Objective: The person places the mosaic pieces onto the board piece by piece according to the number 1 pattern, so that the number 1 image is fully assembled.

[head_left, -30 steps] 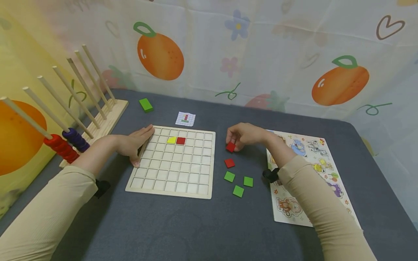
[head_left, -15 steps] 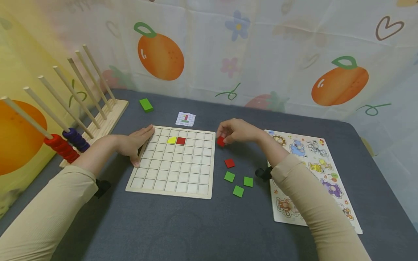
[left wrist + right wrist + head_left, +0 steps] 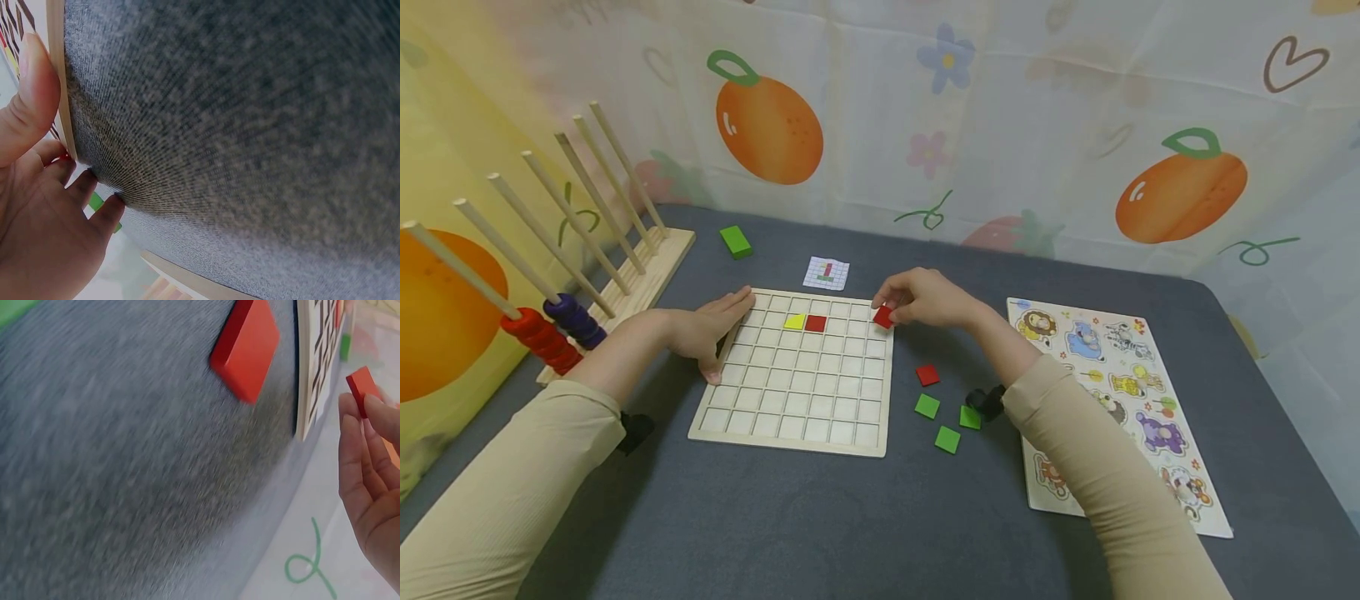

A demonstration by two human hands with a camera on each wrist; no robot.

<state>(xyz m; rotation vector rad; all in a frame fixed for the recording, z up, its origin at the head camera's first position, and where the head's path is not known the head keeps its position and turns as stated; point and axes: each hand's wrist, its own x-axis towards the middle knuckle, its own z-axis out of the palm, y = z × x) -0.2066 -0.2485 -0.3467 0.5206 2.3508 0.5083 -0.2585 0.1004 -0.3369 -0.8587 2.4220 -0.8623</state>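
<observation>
My right hand [image 3: 928, 297] pinches a red square tile [image 3: 883, 317] between thumb and fingers, over the upper right corner of the wooden grid board [image 3: 790, 447]. The right wrist view also shows this red tile [image 3: 360, 387] at the fingertips. With fingers fairly straight, my left hand [image 3: 709, 332] rests along the board's left edge; in the left wrist view its thumb lies on the board's rim [image 3: 57, 69]. Set in the grid side by side are a yellow tile [image 3: 794, 322] and a red tile [image 3: 815, 323].
Right of the board lie another red tile [image 3: 927, 375] and several green tiles [image 3: 947, 439]. A small pattern card [image 3: 826, 273] and a green block [image 3: 735, 242] are behind it. A peg stand with rings [image 3: 658, 258] stands left, an animal puzzle board [image 3: 1217, 521] right.
My right hand has carried the red tile leftward, from beside the board to over its upper right corner. The left hand has stayed on the board's edge.
</observation>
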